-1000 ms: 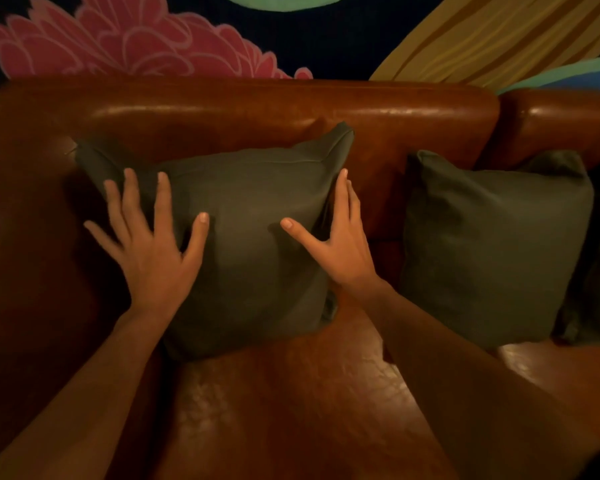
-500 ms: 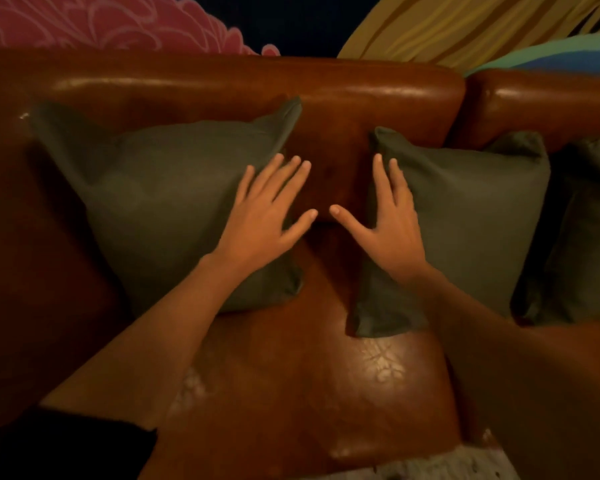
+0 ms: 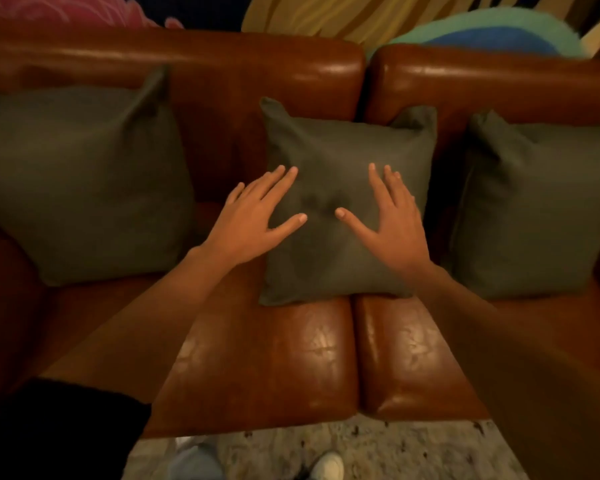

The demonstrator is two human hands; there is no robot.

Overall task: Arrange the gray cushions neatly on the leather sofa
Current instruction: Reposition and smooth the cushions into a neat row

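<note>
Hands flat on the middle cushion (image 3: 347, 216), which sits upright against the sofa (image 3: 257, 355) backrest, straddling the seam between the two seat pads. Left hand (image 3: 253, 216) covers its left edge, right hand (image 3: 392, 223) lies on its right half w/ palm down; fingers (image 3: 284, 176) of both spread wide & straight, gripping nothing, just lying on or pressing the fabric. Prob. patting or squaring it so it stands centred & plump, not lifting it.

Left cushion (image 3: 84, 188) leans on the backrest at far left, bigger in view, one top corner pointing up. Right cushion (image 3: 534, 209) leans at far right, just beside the middle one, a narrow gap between. All 3 are dark gray-green, matte fabric, square, w/ pointed corners & soft dents. Middle one shows a shallow crease between the thumbs. Spacing looks uneven: wider gap on the left than the right, so a nudge leftward may be due.
</note>
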